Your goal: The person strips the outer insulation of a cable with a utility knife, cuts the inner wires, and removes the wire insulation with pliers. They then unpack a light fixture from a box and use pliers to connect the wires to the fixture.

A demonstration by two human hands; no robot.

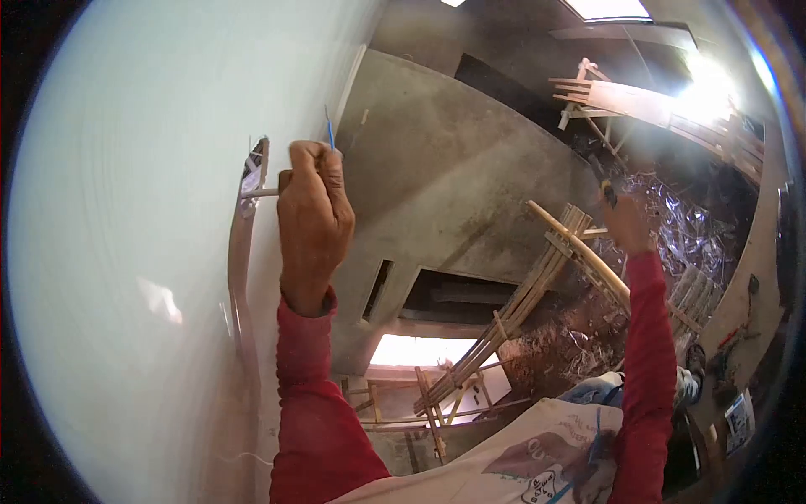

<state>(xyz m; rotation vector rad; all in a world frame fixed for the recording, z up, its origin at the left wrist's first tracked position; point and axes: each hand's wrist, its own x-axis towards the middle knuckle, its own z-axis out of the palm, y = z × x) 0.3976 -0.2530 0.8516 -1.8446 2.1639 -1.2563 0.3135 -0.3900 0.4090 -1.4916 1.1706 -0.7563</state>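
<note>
Left hand (315,220), upper left of centre, pinches a blue wire (330,134) beside the wall opening (253,164); my right hand (626,222), frame right, grips a dark tool (608,193). I judge this wire preparation; the next move calls for steadiness.

Can't make out the tool (609,196) in the right hand (628,223) — too blurred! Can't follow the blue wire (331,135) down — lost inside the left hand (315,214)!
</note>
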